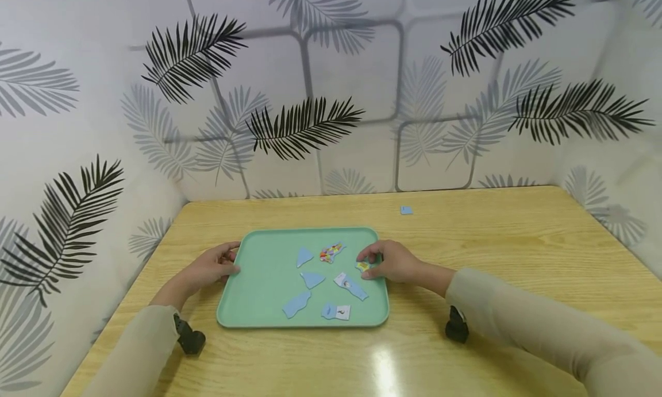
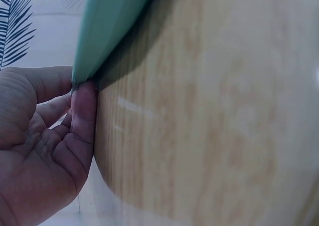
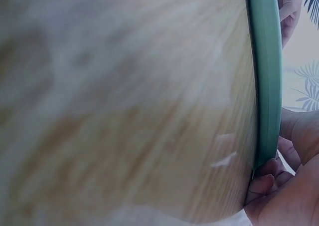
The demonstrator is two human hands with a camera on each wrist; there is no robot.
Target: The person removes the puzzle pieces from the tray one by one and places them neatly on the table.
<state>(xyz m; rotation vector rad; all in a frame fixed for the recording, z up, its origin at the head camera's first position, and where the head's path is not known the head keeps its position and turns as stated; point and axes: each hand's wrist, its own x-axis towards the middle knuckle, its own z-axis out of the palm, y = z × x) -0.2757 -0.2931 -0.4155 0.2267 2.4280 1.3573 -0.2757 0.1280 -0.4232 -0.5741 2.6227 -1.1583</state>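
Observation:
A mint-green tray (image 1: 264, 282) lies on the wooden table with several torn-looking puzzle pieces on it. My left hand (image 1: 212, 265) grips the tray's left rim; in the left wrist view, fingertips (image 2: 83, 99) touch under its edge. Reaching over the right rim, my right hand (image 1: 395, 262) has thumb and forefinger at opposite edges of a small yellow puzzle piece (image 1: 363, 266). Its other fingers (image 3: 264, 183) curl against the outside of the rim in the right wrist view. Near that hand lie a multicoloured piece (image 1: 331, 252) and a pale-blue piece with a figure (image 1: 351, 286).
Plain blue pieces (image 1: 312, 280) and a piece with a black mark (image 1: 336, 311) are spread over the tray's middle and front. One small blue piece (image 1: 406, 210) lies off the tray towards the back of the table (image 1: 491, 236). Leaf-patterned walls (image 1: 357, 155) enclose the table.

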